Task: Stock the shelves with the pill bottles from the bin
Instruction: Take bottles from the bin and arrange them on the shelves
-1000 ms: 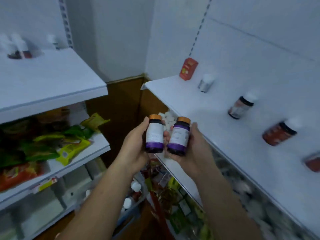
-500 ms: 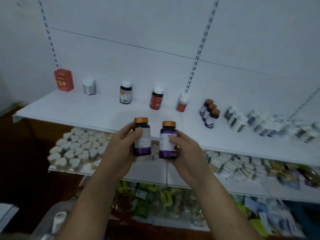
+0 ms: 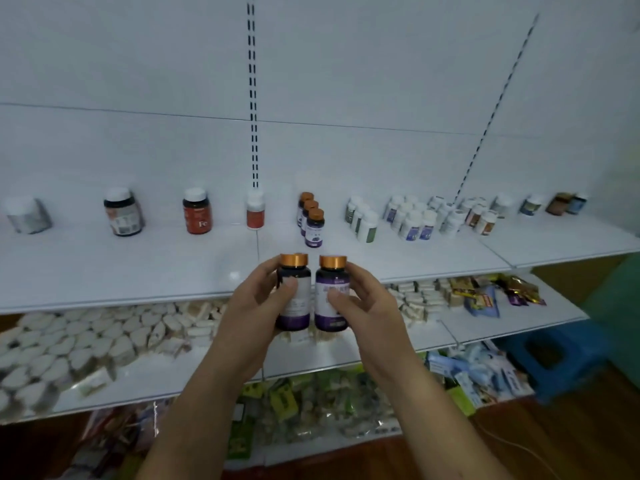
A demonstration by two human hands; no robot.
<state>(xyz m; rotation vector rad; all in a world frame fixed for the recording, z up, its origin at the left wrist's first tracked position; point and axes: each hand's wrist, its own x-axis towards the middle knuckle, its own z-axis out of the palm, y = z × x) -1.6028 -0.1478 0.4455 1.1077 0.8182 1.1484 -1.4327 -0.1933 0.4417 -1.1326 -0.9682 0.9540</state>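
In the lower centre of the frame both forearms are reaching up and forward. The left hand [image 3: 258,303] is gripping one purple-labelled bottle [image 3: 294,299], fingers curled round its side. The right hand [image 3: 363,306] is gripping a second bottle [image 3: 330,299] the same way. The two gold-capped bottles are standing upright, side by side and nearly touching, in front of the edge of the top shelf [image 3: 138,275]. A sliver of another cap may be showing behind the left one, but I cannot tell.

Behind the hands, a middle shelf [image 3: 426,337] is carrying white packets.

Further back, just above the hands, a matching row [image 3: 313,220] of three gold-capped bottles is already standing front to back on the top shelf. So stocking is looking partly done: three are placed, two are waiting in the hands, and they probably belong in front of or beside that row. The bin is out of view, so what is left there cannot be judged.

Left of the row, four single bottles are standing well apart: a grey one [image 3: 29,216], a dark one [image 3: 124,213], a red one [image 3: 197,211] and a small white-capped one [image 3: 255,214]. To the right, white-capped clusters [image 3: 412,220] are sitting too blurred to count.
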